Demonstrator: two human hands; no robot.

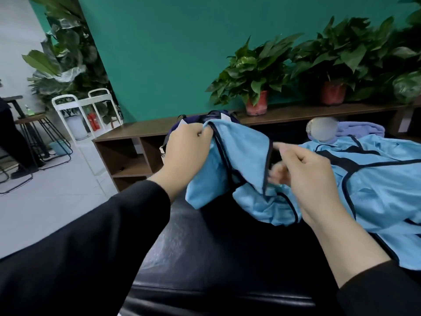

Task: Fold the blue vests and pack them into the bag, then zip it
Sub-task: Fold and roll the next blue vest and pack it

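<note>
A light blue vest (241, 151) with dark trim hangs bunched above the black padded surface (205, 247). My left hand (186, 149) grips its upper edge. My right hand (305, 174) is at the vest's right side with curled fingers close to the dark trim; the fingertips are blurred and I cannot tell whether they pinch the cloth. More blue vests (376, 179) lie spread on the right. The dark navy bag (205, 118) sits behind the held vest, mostly hidden by it.
A brown low shelf (127, 142) runs along the green wall, with potted plants (257, 87) on top. A purple cloth (360, 128) and a blurred round object (321, 131) lie at the back right. White chairs and stools stand at the left.
</note>
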